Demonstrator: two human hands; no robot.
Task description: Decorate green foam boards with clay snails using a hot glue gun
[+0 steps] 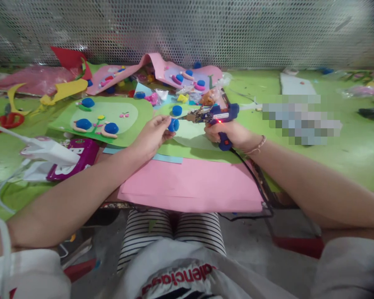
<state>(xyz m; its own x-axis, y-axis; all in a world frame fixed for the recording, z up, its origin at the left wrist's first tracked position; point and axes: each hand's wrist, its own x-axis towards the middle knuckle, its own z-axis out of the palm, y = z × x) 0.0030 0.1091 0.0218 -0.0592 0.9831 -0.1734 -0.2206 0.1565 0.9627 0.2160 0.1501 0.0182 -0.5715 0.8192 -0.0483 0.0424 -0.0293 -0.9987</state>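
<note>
My left hand (157, 132) pinches a blue bottle cap (173, 125) with its hollow side turned toward the glue gun. My right hand (226, 132) is wrapped round the handle of a blue hot glue gun (221, 113), whose red light is lit. The gun's nozzle, crusted around its front, points left and reaches the cap's rim; whether it touches I cannot tell. Another blue cap (177, 110) lies just behind. Beneath both hands is a green sheet with a pale oval (193, 137). To the left, a green sheet (62, 124) carries several blue-cap snails and a flower.
Pink sheets (190, 187) lie at the table's front edge. A purple power strip (92, 149) with white plugs and red-handled scissors (8, 121) are at left. The gun's black cord (252, 170) hangs over the edge. Behind stands a perforated metal panel (187, 33).
</note>
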